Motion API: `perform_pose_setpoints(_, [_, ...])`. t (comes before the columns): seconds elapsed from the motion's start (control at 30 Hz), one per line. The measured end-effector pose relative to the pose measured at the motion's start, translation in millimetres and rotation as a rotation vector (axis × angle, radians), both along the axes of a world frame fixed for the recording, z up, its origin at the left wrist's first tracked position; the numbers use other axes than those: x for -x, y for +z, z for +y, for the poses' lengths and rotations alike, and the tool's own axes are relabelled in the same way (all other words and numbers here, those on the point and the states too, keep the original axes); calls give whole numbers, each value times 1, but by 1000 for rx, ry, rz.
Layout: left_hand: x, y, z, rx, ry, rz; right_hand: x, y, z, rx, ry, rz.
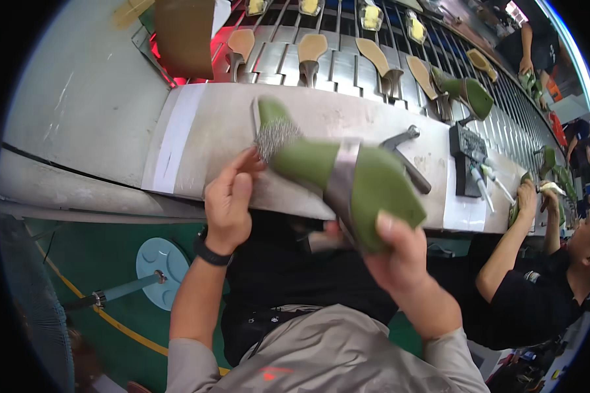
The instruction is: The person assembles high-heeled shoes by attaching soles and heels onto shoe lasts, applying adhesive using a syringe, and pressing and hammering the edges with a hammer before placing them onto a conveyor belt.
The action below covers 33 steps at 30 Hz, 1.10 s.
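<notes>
over a pale workbench's near edge, i am gripping a green shoe last, right hand wrapping its broad end, left hand half-curling beside silver pins, its hold unclear; steadying the last seems wise.

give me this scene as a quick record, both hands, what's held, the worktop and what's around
right grip: closed on the heel end of a green shoe last
last: dark strap around it, silver band near the toe
left grip: beside the silver band; contact unclear
on worktop: hammer, black holder
beyond worktop: tan heeled soles on metal slats
lower left: light-blue round base with a pole
right side: person in dark top
</notes>
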<state>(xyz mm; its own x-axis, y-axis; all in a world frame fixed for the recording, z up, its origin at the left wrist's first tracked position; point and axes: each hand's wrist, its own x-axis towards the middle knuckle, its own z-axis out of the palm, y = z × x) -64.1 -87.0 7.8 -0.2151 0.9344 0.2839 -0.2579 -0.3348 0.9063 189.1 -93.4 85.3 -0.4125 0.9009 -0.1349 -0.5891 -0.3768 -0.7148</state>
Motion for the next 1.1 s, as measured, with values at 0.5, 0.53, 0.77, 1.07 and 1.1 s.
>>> perform_pose_setpoints(0.5, [-1,-14,21,-308,518,1079,199,-42,319,-452,-290,-1272])
perform_pose_setpoints(0.53, [-3,-15,23,-322,504,1063,190,-44,319,-514,-303,-1289])
perform_pose_setpoints(0.77, [-11,-16,25,-370,509,1182,-42,-6,393,-1072,-164,-2148])
perform_pose_setpoints(1.07, [-19,-27,31,-376,544,1203,-182,-82,434,-963,362,-2544])
perform_pose_setpoints(1.1, [-21,-28,33,-378,534,1193,-193,-86,437,-1010,153,-2508])
